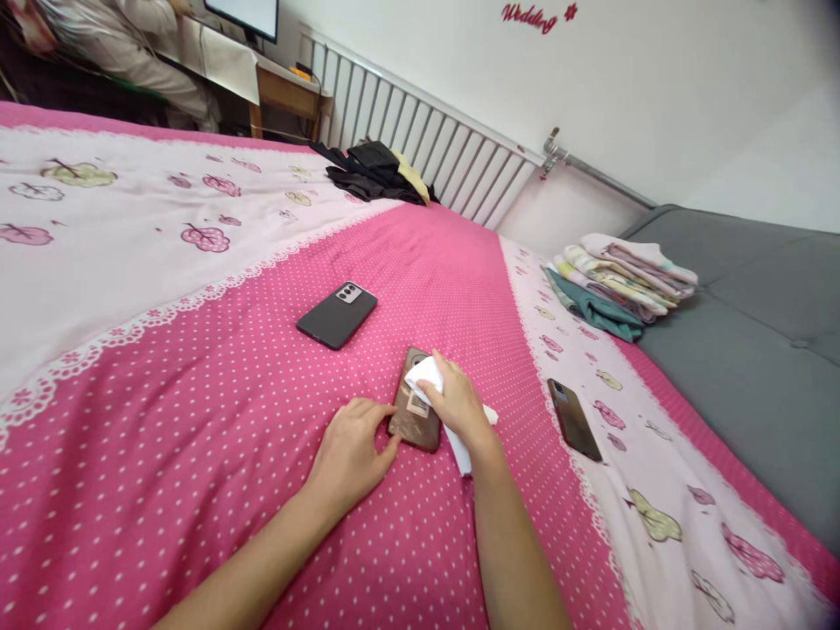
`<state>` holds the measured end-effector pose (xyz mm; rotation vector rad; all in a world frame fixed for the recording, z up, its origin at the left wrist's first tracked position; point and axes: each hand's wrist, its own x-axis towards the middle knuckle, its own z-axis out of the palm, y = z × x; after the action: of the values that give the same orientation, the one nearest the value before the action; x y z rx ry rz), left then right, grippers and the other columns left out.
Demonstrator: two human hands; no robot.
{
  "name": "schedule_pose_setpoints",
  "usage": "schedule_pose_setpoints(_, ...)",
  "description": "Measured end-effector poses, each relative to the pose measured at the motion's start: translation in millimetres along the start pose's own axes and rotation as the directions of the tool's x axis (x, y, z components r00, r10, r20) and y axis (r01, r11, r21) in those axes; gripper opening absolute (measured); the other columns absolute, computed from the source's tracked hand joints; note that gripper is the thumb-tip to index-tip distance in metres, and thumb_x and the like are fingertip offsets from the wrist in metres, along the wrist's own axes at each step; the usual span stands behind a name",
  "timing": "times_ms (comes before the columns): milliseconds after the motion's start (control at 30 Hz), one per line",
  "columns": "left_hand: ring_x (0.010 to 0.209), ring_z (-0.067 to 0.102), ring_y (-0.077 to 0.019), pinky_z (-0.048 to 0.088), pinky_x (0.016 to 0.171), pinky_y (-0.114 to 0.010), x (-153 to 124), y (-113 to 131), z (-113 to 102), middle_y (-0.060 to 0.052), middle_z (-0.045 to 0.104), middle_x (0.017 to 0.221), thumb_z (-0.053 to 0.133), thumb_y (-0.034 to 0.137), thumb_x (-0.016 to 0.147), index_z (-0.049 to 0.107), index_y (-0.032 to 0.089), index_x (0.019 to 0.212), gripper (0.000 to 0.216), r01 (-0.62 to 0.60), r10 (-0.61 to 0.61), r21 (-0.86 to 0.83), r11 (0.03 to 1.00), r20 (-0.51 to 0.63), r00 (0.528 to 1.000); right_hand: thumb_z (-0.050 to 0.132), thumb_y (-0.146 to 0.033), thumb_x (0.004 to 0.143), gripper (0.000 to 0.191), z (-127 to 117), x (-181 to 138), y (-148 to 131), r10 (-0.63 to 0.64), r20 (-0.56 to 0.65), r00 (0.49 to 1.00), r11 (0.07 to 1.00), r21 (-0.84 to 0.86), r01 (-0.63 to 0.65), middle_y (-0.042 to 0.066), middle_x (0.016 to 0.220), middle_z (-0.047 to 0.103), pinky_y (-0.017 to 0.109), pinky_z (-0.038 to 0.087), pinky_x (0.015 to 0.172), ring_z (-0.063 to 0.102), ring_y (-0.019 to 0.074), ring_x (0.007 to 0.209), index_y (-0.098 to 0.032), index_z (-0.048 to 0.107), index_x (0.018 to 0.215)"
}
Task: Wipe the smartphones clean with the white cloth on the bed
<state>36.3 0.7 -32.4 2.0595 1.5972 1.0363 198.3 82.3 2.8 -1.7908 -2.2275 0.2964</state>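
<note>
A brown phone [412, 418] lies face down on the pink dotted bedspread [262, 420]. My left hand [347, 451] rests beside it, thumb and fingertips touching its near left edge. My right hand [459, 404] presses a white cloth [425, 374] onto the phone's back, fingers closed on the cloth, whose tail sticks out below the wrist. A dark grey phone [337, 314] lies face down farther up the bed. A third, brownish phone [575, 419] lies to the right on the pale printed border.
Folded clothes [620, 282] are stacked at the bed's right edge beside a grey sofa [754, 350]. Dark garments [374, 171] lie at the far end near a white radiator [426, 140]. A person in light clothing [124, 44] sits at a desk top left.
</note>
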Motion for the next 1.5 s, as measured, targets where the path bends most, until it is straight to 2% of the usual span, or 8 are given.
schedule_pose_setpoints(400, 0.087, 0.056, -0.0217, 0.045, 0.081, -0.037, 0.8, 0.4, -1.0, -0.006, 0.063, 0.091, 0.056, 0.019, 0.077, 0.06, 0.018, 0.097, 0.021, -0.013, 0.013, 0.0, 1.0, -0.011, 1.0, 0.055, -0.036, 0.079, 0.053, 2.3, 0.2, 1.8, 0.033, -0.067, 0.997, 0.993, 0.115, -0.025, 0.011, 0.127, 0.053, 0.035, 0.036, 0.097, 0.048, 0.0226, 0.118, -0.016, 0.045, 0.128)
schedule_pose_setpoints(1500, 0.087, 0.057, -0.0221, 0.045, 0.08, -0.037, 0.5, 0.3, -1.1, -0.006, 0.063, 0.091, 0.055, 0.02, 0.077, 0.061, 0.019, 0.096, 0.02, -0.015, 0.015, 0.008, 1.0, -0.015, 1.0, 0.055, -0.038, 0.079, 0.048, 1.3, 0.2, 0.9, 0.035, -0.062, 0.997, 0.995, 0.093, -0.029, 0.01, 0.12, 0.057, 0.034, 0.038, 0.092, 0.052, 0.0226, 0.111, -0.018, 0.049, 0.122)
